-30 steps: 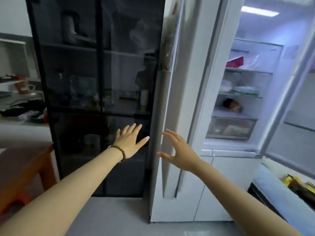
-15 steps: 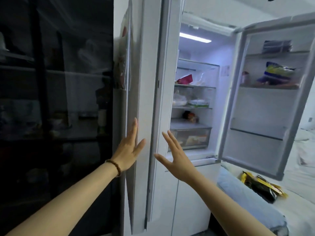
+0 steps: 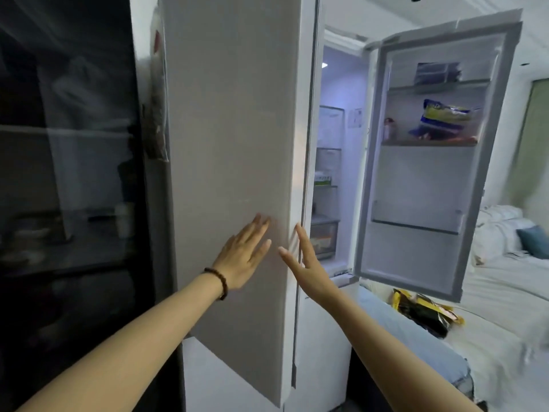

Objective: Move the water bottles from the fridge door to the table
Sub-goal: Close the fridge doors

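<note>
A white fridge stands ahead with both upper doors swung out. The left door (image 3: 231,144) shows me its grey outer face, so its inner racks are hidden. My left hand (image 3: 243,257), with a bead bracelet on the wrist, lies flat and open on that face near its right edge. My right hand (image 3: 306,260) is open, fingers up, at the same door's edge. The right door (image 3: 427,179) hangs wide open; its racks hold a blue and yellow bag (image 3: 445,117) and a small jar. No water bottle or table is in view.
A dark glass-fronted cabinet (image 3: 65,173) fills the left. A bed with white bedding (image 3: 505,278) lies at the right, with a yellow and black bag (image 3: 424,310) on its near corner under the right door. Lit fridge shelves (image 3: 326,188) show between the doors.
The view has turned right and come closer to the fridge. The left door now faces me with its outer side, and both hands have moved onto it near its right edge.
</note>
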